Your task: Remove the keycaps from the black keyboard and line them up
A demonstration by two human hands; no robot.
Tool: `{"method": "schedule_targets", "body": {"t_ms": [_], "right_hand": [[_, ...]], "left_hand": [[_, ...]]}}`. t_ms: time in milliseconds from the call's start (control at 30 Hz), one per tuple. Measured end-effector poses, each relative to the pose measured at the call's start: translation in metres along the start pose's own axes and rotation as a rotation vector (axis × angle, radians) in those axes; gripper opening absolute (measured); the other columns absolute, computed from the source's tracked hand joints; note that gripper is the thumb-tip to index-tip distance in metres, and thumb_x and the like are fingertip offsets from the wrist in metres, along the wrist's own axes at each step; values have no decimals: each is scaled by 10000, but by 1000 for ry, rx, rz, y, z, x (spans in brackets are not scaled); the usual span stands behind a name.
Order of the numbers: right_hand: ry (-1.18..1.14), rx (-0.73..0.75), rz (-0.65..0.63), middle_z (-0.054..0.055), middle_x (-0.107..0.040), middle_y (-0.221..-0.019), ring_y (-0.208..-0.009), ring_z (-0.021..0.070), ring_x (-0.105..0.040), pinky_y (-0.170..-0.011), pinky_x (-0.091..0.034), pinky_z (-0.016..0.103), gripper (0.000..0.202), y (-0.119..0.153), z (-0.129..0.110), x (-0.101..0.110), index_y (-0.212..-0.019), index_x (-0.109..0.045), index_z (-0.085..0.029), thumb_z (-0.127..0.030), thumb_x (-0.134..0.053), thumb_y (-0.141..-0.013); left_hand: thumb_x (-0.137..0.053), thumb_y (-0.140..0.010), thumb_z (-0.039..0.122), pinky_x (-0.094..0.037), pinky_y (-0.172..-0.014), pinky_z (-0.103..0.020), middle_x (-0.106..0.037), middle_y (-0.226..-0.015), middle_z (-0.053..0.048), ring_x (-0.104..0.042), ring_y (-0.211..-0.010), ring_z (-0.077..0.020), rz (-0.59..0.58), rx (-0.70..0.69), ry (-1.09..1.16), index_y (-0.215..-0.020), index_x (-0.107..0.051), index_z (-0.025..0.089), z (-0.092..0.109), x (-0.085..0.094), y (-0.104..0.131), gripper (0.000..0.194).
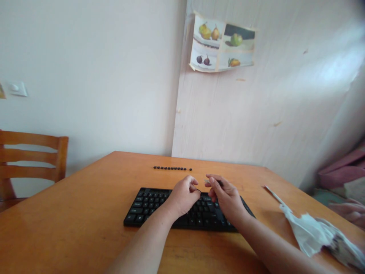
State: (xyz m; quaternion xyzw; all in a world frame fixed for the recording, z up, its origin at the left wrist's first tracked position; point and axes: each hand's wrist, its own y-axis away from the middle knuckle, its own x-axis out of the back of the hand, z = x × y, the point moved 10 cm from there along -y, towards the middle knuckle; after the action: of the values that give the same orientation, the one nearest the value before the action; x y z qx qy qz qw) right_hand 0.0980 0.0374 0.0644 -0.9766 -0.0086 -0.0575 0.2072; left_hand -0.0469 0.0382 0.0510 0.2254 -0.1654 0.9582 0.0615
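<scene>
A black keyboard (134,217) lies on the wooden table, partly hidden under both hands and forearms. My left hand (184,196) hovers over its middle, thumb and fingers closed in a pinch. A small black piece, which looks like a keycap (199,191), shows at those fingertips. Just to the right, my right hand (226,196) is closed on a small tool with a pale tip (206,180) and a dark body; its exact kind is too small to tell. Behind the keyboard, several black keycaps (169,168) form a straight row, with one single keycap (191,169) slightly apart at the right end.
On the table's right side lie a thin pale stick (275,195) and a crumpled white plastic bag (309,230). A wooden chair (31,156) stands at the left. Walls rise behind the table, with a sheet of fruit pictures (222,43) taped up.
</scene>
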Motion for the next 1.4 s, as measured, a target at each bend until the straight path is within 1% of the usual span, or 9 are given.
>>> {"method": "schedule_targets", "body": {"t_ms": [100, 300, 500, 800, 900, 1033, 1133, 1233, 1400], "right_hand": [[94, 5, -54, 58, -670, -910, -643, 141, -622, -529, -465, 246, 437, 0, 6, -4, -1199, -598, -219, -505, -500, -884], [509, 289, -209, 55, -683, -892, -802, 174, -637, -743, -482, 286, 263, 10, -16, -22, -1062, -670, -207, -352, -542, -883], [748, 368, -208, 41, -662, -861, -759, 166, -621, -688, -461, 256, 194, 14, -28, -22, -980, -666, -234, -367, -576, -870], [807, 355, -197, 35, -659, -866, -764, 167, -629, -685, -447, 253, 199, 12, -25, -20, -1003, -684, -264, -356, -549, -890], [808, 336, -190, 31, -658, -855, -754, 166, -625, -687, -445, 258, 209, 9, -21, -16, -1002, -689, -270, -371, -544, -890], [776, 353, -165, 28, -652, -846, -735, 157, -605, -680, -435, 256, 208, 1, -25, -10, -974, -692, -259, -376, -545, -884], [763, 346, -138, 28, -648, -814, -706, 150, -585, -654, -420, 250, 209, -10, -33, -3, -928, -694, -239, -380, -549, -874], [742, 300, -150, 30, -654, -784, -683, 146, -572, -628, -405, 243, 213, -27, -36, 2, -888, -693, -215, -376, -558, -856], [759, 155, -223, 11, -633, -667, -596, 129, -526, -557, -360, 230, 203, -71, -5, 6, -839, -697, -186, -351, -583, -813]], "left_hand": [[-559, -773, 222, -437, -643, -247, -648, -786, -13, -596, -702, -136, 4, 20, 85, -1026, -513, 172, -2, 2, -1, 262], [-553, -785, 225, -429, -643, -244, -662, -776, -18, -608, -701, -140, -6, 50, 179, -1055, -506, 166, -5, 5, -2, 281], [-585, -775, 231, -439, -678, -250, -667, -811, -30, -625, -735, -149, 3, 57, 248, -1063, -529, 165, -9, 5, -2, 300], [-517, -844, 278, -498, -748, -276, -690, -905, -60, -667, -797, -161, 11, 118, 333, -1080, -538, 165, -11, 4, -3, 263], [-470, -866, 272, -491, -764, -271, -695, -944, -67, -665, -829, -157, 84, 90, 198, -1064, -554, 170, -14, 17, -5, 238], [-469, -870, 271, -444, -760, -274, -692, -927, -57, -637, -865, -171, 189, -9, -267, -951, -601, 194, -9, 36, -3, 173], [-454, -884, 296, -411, -698, -275, -689, -878, -46, -630, -842, -185, 165, -15, -523, -906, -622, 217, -11, 35, 1, 188], [-436, -895, 307, -398, -691, -279, -694, -899, -51, -633, -872, -195, 119, -19, -632, -906, -645, 228, -12, 29, 2, 223], [-396, -917, 332, -388, -677, -289, -695, -863, -62, -638, -853, -207, 52, 5, -749, -801, -661, 216, -17, 22, 2, 311]]}}
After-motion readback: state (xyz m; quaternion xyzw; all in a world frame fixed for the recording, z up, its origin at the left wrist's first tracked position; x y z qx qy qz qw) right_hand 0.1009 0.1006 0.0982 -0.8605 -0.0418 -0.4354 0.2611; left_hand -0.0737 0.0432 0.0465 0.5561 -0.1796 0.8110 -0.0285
